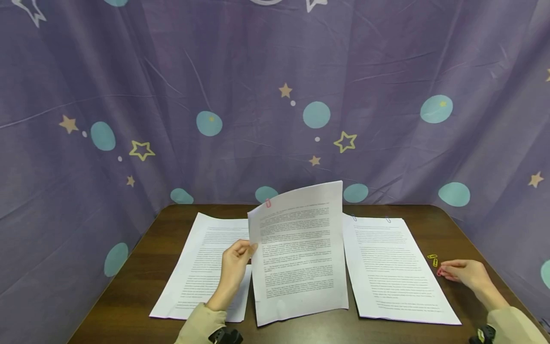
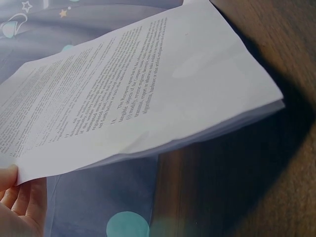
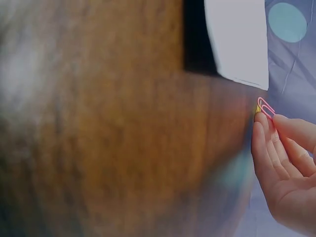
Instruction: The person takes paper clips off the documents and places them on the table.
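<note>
My left hand (image 1: 235,262) pinches the left edge of a stack of printed sheets (image 1: 301,253) and holds it tilted up above the table. A pink paper clip (image 1: 268,203) sits on the stack's top edge near its left corner. In the left wrist view, several layers show along the lower edge of the sheets (image 2: 197,94), with the thumb lying on top. On the right, my right hand (image 1: 466,274) pinches another pink paper clip (image 3: 265,107) between thumb and fingertips, low beside the yellow paper clips (image 1: 435,263).
A stack of printed pages (image 1: 391,267) with two purple clips (image 1: 388,220) on its top edge lies at the right. Another stack (image 1: 189,277) lies at the left, partly behind my left hand. The brown table (image 1: 120,296) meets a purple patterned curtain (image 1: 258,95).
</note>
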Demonstrator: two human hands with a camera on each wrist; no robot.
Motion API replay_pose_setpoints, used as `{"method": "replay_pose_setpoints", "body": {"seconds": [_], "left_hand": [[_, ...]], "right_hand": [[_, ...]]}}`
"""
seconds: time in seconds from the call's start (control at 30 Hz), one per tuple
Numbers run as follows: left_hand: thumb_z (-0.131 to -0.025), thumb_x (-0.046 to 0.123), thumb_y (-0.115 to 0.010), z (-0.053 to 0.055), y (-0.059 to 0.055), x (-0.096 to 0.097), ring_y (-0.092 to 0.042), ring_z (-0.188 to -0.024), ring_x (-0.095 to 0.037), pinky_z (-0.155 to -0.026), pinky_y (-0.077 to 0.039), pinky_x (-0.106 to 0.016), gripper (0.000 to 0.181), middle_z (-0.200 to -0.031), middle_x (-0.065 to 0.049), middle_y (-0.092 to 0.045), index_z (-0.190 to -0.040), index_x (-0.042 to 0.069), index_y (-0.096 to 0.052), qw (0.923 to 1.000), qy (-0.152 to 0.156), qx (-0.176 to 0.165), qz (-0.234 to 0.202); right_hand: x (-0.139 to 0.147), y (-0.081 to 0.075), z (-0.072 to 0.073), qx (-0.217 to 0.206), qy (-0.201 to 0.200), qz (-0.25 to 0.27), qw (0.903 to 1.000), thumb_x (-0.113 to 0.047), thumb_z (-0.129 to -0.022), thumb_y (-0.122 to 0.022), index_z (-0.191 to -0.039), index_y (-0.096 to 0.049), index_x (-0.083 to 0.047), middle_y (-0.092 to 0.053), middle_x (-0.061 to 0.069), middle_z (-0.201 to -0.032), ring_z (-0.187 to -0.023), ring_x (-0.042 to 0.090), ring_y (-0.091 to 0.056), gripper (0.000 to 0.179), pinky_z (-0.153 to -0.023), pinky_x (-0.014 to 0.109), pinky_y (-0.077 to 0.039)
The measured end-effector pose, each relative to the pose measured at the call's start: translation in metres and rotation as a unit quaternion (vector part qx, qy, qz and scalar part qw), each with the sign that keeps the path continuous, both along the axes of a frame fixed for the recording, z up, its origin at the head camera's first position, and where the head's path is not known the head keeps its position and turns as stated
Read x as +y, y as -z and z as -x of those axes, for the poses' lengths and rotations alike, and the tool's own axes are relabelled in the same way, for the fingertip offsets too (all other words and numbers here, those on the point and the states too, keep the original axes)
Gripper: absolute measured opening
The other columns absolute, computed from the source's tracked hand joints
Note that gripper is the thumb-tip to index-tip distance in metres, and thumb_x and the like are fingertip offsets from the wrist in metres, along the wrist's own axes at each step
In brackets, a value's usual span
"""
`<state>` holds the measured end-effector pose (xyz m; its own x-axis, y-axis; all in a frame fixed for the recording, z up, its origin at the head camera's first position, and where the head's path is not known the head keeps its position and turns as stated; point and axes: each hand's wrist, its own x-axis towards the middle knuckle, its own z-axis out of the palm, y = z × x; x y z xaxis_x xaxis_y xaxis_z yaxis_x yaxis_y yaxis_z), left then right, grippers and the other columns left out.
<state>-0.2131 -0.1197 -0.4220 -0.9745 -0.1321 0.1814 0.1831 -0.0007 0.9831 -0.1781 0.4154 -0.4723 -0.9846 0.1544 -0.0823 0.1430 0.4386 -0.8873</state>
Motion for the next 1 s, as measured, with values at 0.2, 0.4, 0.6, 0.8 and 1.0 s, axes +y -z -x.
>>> {"method": "replay_pose_setpoints", "body": {"seconds": [0.2, 0.4, 0.6, 0.8, 1.0], "left_hand": [[-0.081, 0.001, -0.061, -0.001, -0.001, 0.0, -0.056, -0.057, -0.006, -0.054, -0.048, -0.02, 0.016, -0.077, -0.017, -0.065, -0.088, -0.013, -0.057, 0.9999, 0.001, 0.007, -0.014], [-0.08, 0.001, -0.061, -0.002, -0.005, 0.0, -0.056, -0.056, -0.006, -0.054, -0.048, -0.02, 0.016, -0.078, -0.018, -0.065, -0.088, -0.013, -0.058, 1.0, -0.002, 0.005, -0.005], [-0.081, -0.002, -0.06, -0.009, -0.017, 0.003, -0.055, -0.056, -0.006, -0.054, -0.048, -0.02, 0.014, -0.079, -0.022, -0.064, -0.086, -0.015, -0.056, 1.0, -0.002, 0.002, -0.001], [-0.08, -0.005, -0.059, -0.011, -0.019, 0.003, -0.053, -0.055, -0.005, -0.053, -0.046, -0.019, 0.012, -0.075, -0.02, -0.064, -0.085, -0.016, -0.056, 1.0, -0.002, 0.009, -0.003], [-0.081, 0.0, -0.061, -0.001, -0.003, -0.001, -0.055, -0.056, -0.006, -0.054, -0.047, -0.02, 0.014, -0.078, -0.016, -0.066, -0.087, -0.012, -0.058, 0.9999, 0.004, 0.003, -0.009]], "right_hand": [[0.002, 0.002, 0.001, -0.003, 0.007, -0.006, 1.0, 0.002, -0.08, -0.056, -0.098, -0.046, 0.029, -0.066, 0.009, -0.071, -0.062, 0.006, -0.063, 0.034, -0.059, 0.023, -0.052], [0.003, 0.002, 0.002, -0.007, 0.011, -0.021, 0.9997, 0.005, -0.08, -0.053, -0.097, -0.047, 0.03, -0.066, 0.012, -0.07, -0.061, 0.005, -0.062, 0.03, -0.058, 0.022, -0.051], [0.002, 0.001, 0.001, 0.003, 0.016, -0.077, 0.9969, 0.002, -0.076, -0.058, -0.094, -0.052, 0.026, -0.066, 0.013, -0.071, -0.058, 0.003, -0.06, 0.03, -0.055, 0.02, -0.05], [-0.005, -0.006, 0.001, 0.013, 0.021, -0.15, 0.9884, -0.004, -0.076, -0.061, -0.095, -0.055, 0.02, -0.065, 0.017, -0.076, -0.057, 0.005, -0.058, 0.031, -0.052, 0.023, -0.05], [-0.021, -0.015, 0.006, 0.06, 0.003, -0.158, 0.9857, -0.008, -0.078, -0.063, -0.095, -0.057, 0.017, -0.065, 0.017, -0.078, -0.059, 0.008, -0.059, 0.031, -0.051, 0.028, -0.05]]}}
